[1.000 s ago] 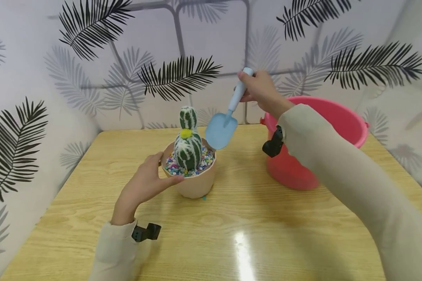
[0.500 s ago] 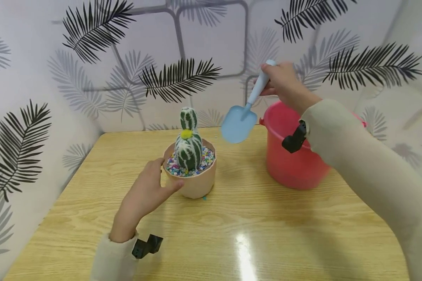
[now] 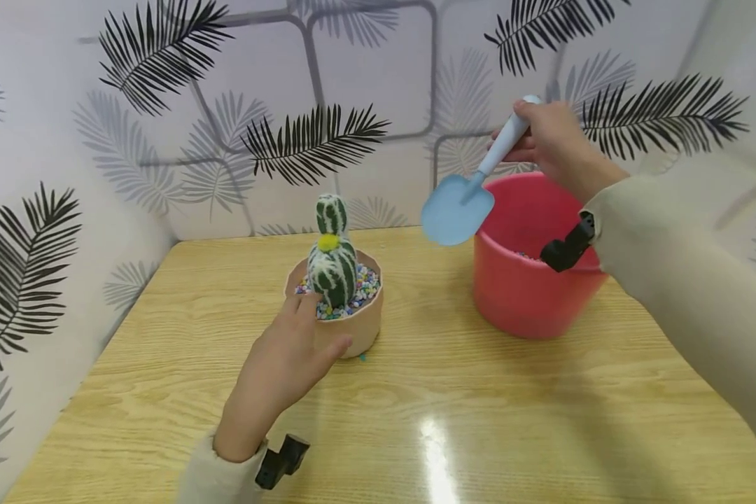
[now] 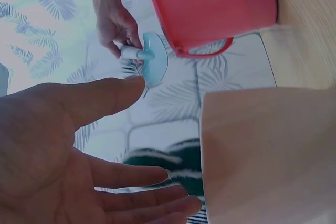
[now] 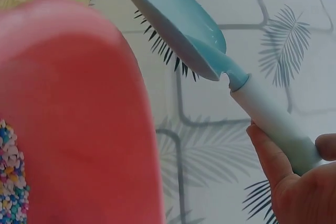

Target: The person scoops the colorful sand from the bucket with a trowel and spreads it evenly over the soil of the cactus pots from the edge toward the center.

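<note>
A light blue trowel [image 3: 457, 210] with a white handle hangs in the air at the left rim of the red bucket [image 3: 529, 294]. My right hand [image 3: 557, 136] grips its handle; the scoop looks bare in the right wrist view. A cactus [image 3: 332, 273] with a yellow flower stands upright in a peach pot [image 3: 359, 332] filled with coloured pebbles. In front of the pot is my left hand [image 3: 283, 357], thumb and fingers spread. The left wrist view shows that hand [image 4: 47, 145] apart from the pot wall [image 4: 262, 156], with its palm holding nothing.
Inside the bucket lie coloured pebbles [image 5: 10, 182]. A small turquoise pebble [image 3: 362, 357] sits on the wooden table [image 3: 378, 427] at the pot's base. Behind the table rises a wall [image 3: 378, 84] with a leaf pattern.
My right hand has carried the trowel rightward, from beside the pot to the bucket's rim. My left hand has come off the pot's rim and moved slightly right, towards me.
</note>
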### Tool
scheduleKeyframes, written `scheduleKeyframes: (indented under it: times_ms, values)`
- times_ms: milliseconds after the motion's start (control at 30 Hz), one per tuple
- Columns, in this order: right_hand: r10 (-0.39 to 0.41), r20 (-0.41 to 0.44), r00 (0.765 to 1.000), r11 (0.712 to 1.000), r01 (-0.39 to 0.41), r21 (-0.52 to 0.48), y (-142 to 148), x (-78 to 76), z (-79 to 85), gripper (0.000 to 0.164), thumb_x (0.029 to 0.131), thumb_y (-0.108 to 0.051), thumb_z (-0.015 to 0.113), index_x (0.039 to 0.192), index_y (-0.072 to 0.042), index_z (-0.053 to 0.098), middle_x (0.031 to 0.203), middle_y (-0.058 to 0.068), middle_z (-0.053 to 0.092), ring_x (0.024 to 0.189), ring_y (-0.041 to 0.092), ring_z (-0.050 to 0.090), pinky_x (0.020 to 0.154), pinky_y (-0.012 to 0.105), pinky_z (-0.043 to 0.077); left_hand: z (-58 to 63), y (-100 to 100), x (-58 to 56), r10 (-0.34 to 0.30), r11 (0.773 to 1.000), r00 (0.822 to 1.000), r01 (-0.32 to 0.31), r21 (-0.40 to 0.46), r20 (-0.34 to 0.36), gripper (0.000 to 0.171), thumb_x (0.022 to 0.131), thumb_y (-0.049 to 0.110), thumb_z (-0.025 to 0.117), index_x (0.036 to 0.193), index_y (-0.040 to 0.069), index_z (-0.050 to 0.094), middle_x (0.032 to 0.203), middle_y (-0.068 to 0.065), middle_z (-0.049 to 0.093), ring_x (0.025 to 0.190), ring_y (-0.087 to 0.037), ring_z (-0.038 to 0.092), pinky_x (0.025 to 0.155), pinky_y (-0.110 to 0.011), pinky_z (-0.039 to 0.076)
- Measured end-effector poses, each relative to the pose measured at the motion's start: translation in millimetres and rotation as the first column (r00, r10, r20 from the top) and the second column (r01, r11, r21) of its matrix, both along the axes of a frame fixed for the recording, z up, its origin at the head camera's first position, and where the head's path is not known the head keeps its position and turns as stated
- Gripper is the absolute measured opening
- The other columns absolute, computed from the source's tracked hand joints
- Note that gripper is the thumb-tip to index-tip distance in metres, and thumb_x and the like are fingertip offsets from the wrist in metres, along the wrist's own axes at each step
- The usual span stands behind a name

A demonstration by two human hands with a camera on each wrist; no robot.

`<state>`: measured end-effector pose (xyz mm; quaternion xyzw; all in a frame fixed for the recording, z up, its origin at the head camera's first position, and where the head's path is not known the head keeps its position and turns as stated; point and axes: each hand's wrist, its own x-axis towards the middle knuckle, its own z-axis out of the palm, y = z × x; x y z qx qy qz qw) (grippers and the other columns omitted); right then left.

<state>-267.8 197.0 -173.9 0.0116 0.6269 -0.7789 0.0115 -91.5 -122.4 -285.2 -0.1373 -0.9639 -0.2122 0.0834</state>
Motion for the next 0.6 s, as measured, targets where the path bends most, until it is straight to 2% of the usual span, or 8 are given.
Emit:
scheduleKeyframes:
  times_ms: [100, 267, 400, 500, 600]
  values:
    - [-0.005, -0.022, 1.0, 0.999, 0.004, -0.037, 11, 2.0, -0.1, 0.055, 0.09, -0.022, 0.051, 0.135, -0.008, 0.023, 0.091, 0.012, 0.055, 0.067, 0.022, 0.066, 0.06, 0.035, 0.053, 0.4, 10, 0.4, -0.004, 1.0, 1.0, 0.004, -0.025, -0.003, 0.067, 0.082, 0.038, 0.062, 0.127, -0.007, 0.04, 0.122, -0.021, 0.045, 0.1, -0.033, 0.056, 0.073, -0.045, 0.049]
    - [-0.026, -0.043, 0.999, 0.999, 0.024, -0.04, 40, 9.6, 2.0, 0.055, 0.089, -0.023, 0.053, 0.134, -0.006, 0.024, 0.094, 0.012, 0.052, 0.067, 0.022, 0.066, 0.056, 0.035, 0.053, 0.9, 31, -0.9, -0.062, 0.998, 0.998, 0.061, -0.033, -0.008, 0.066, 0.083, 0.041, 0.06, 0.128, -0.004, 0.042, 0.121, -0.018, 0.047, 0.102, -0.029, 0.054, 0.075, -0.042, 0.049]
    - [-0.046, -0.032, 0.998, 0.996, 0.044, -0.079, 62, 15.6, 1.4, 0.045, 0.089, -0.023, 0.054, 0.125, -0.008, 0.03, 0.088, 0.012, 0.057, 0.067, 0.026, 0.066, 0.054, 0.038, 0.053, 0.5, 43, -3.1, -0.121, 0.992, 0.992, 0.119, -0.049, -0.039, 0.064, 0.083, 0.041, 0.059, 0.127, -0.004, 0.043, 0.119, -0.016, 0.049, 0.102, -0.026, 0.053, 0.077, -0.039, 0.049]
    - [-0.054, -0.015, 0.998, 0.994, 0.053, -0.099, 76, 19.0, -1.3, 0.036, 0.088, -0.023, 0.054, 0.115, -0.01, 0.034, 0.083, 0.012, 0.061, 0.068, 0.027, 0.066, 0.054, 0.037, 0.053, -1.1, 49, -6.3, -0.148, 0.988, 0.987, 0.145, -0.058, -0.06, 0.063, 0.084, 0.04, 0.059, 0.126, -0.003, 0.044, 0.118, -0.015, 0.05, 0.106, -0.025, 0.05, 0.081, -0.037, 0.047]
    - [-0.066, 0.003, 0.998, 0.992, 0.066, -0.107, 89, 22.0, -5.7, 0.032, 0.089, -0.024, 0.053, 0.112, -0.011, 0.035, 0.08, 0.012, 0.063, 0.068, 0.027, 0.066, 0.055, 0.037, 0.053, -3.2, 55, -10.0, -0.167, 0.985, 0.984, 0.164, -0.046, -0.058, 0.062, 0.084, 0.039, 0.059, 0.126, -0.004, 0.043, 0.119, -0.016, 0.049, 0.107, -0.024, 0.049, 0.086, -0.036, 0.045]
